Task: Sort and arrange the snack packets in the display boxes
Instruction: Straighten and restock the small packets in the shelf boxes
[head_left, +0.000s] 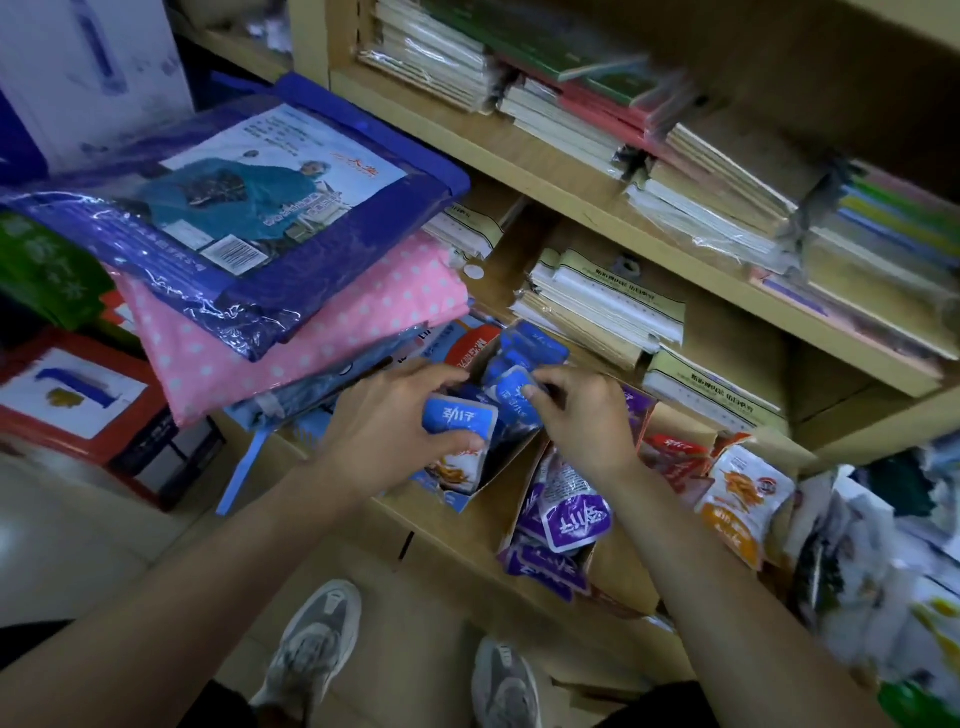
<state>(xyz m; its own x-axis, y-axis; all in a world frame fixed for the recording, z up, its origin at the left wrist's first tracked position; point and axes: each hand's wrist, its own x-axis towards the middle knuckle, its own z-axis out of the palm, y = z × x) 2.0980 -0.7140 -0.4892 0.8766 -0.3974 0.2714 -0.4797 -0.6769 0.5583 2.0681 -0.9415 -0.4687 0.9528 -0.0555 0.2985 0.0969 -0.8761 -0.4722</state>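
Blue packets (525, 347) partly behind right hand (587, 422)

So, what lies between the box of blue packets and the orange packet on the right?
Purple snack packets and some red packets, seen in the head view.

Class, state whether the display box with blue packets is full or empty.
Not empty: several blue packets stand at the far end of the display box. Whether full, cannot tell.

A blue raincoat pack (249, 208) lay on a pink dotted pack (301, 332). Wrapped notebooks (602, 306) filled the wooden shelves (519, 156).
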